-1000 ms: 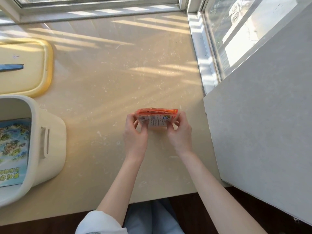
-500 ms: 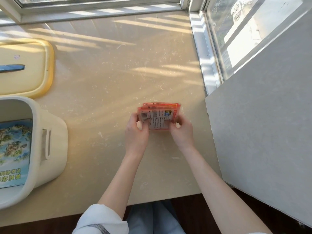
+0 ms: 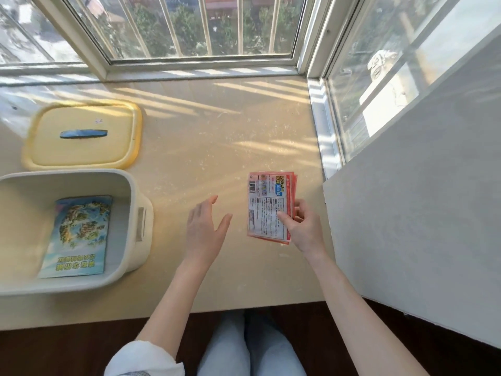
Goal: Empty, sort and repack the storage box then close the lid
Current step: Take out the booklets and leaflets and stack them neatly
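The left hand (image 3: 204,234) has let go, fingers spread; only the right hand (image 3: 303,226) now pinches the squared packets (image 3: 267,204) above the worktop (image 3: 217,137), probably ready for the box (image 3: 135,191).

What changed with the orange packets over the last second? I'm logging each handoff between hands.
The left hand let go and now hovers open beside the orange packets. The right hand alone holds them, turned from edge-up to face-up. Unchanged: the booklet lies in the storage box, and the yellow lid is off behind it.
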